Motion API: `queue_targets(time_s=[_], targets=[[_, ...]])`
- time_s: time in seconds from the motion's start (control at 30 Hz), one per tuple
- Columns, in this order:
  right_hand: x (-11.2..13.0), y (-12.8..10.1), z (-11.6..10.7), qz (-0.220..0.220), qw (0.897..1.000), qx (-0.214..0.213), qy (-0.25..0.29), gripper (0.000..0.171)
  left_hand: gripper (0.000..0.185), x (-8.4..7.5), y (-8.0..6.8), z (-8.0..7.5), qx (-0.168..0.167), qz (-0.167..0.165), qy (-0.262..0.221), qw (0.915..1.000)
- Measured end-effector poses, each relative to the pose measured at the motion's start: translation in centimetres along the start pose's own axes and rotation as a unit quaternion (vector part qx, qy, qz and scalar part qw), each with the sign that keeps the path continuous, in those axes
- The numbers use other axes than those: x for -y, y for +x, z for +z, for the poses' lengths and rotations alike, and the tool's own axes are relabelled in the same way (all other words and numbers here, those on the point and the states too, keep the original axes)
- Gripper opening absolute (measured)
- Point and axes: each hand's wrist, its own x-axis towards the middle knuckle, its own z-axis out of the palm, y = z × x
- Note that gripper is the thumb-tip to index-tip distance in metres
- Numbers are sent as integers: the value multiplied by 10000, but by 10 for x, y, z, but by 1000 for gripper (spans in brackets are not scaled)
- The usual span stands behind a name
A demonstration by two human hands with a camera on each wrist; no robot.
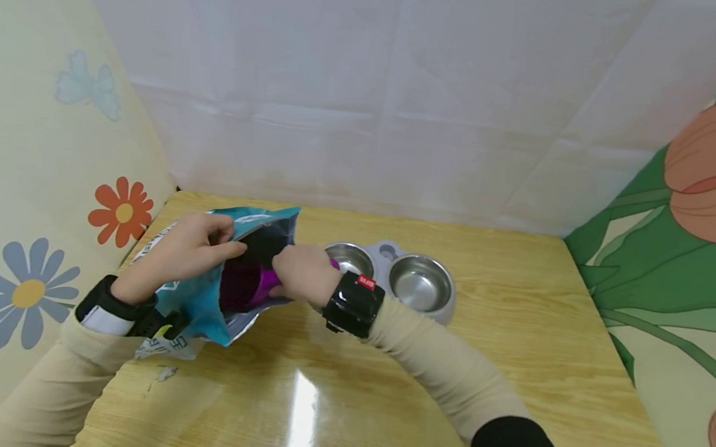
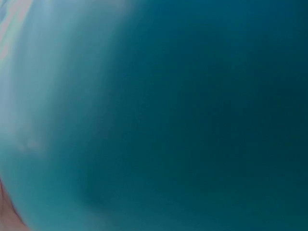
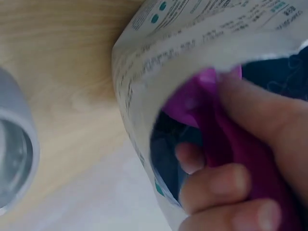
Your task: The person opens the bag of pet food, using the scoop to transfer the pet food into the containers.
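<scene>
Head view: near the desk's [image 1: 543, 317] left edge sits a blue bag [image 1: 204, 304]; the left hand [image 1: 189, 247] pinches its rim, and the right hand [image 1: 304, 272] grips a purple scoop [image 1: 263, 287] inside its mouth. Should the left pinch slacken, the soft rim could sag against the scoop and tip it; whether it carries anything, I cannot tell.

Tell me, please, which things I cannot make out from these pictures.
Inside the blue-and-white bag: head view, too dark to see contents.
Small print on the bag: right wrist view, blurred and too small.
Front of the purple scoop: right wrist view, partly behind the bag's rim.
Left steel bowl: head view, partly covered by the right grip.
Left grip: left wrist view, blurred bag fills nearly everything.
</scene>
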Motion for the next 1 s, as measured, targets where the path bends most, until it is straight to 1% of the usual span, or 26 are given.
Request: queue_targets(time_s=[0.07, 0.13, 0.23, 0.33, 0.43, 0.57, 0.67, 0.73, 0.83, 1.0], targets=[[-1, 2, -3, 12, 9998, 123, -150, 39, 35, 0, 0, 0, 16, -11, -2, 10000], [-1, 3, -6, 45, 9992, 249, -307, 40, 35, 0, 1, 0, 28, -8, -14, 10000], [2, 7, -10, 113, 9979, 435, -461, 35, 35, 0, 1, 0, 31, 10, -24, 10000], [7, 11, -11, 237, 9961, 507, -678, 30, 35, 0, 1, 0, 23, 41, -24, 10000], [13, 15, -9, 321, 9943, 441, -912, 26, 35, 0, 1, 0, 18, 41, -36, 10000], [21, 19, -7, 269, 9925, 320, -1145, 24, 35, 1, 0, 0, 5, 45, -62, 10000], [25, 21, -7, 227, 9911, 195, -1297, 19, 35, 1, 0, 0, -14, 100, -68, 9999], [27, 22, -7, 247, 9905, 74, -1348, 16, 36, 1, 0, 1, -21, 124, -66, 9999], [29, 23, -9, 292, 9899, -49, -1389, 16, 36, 2, 0, 1, -22, 140, -50, 9999], [32, 24, -9, 401, 9899, 2, -1363, 18, 35, 1, 0, 0, -38, 232, 68, 9997]])
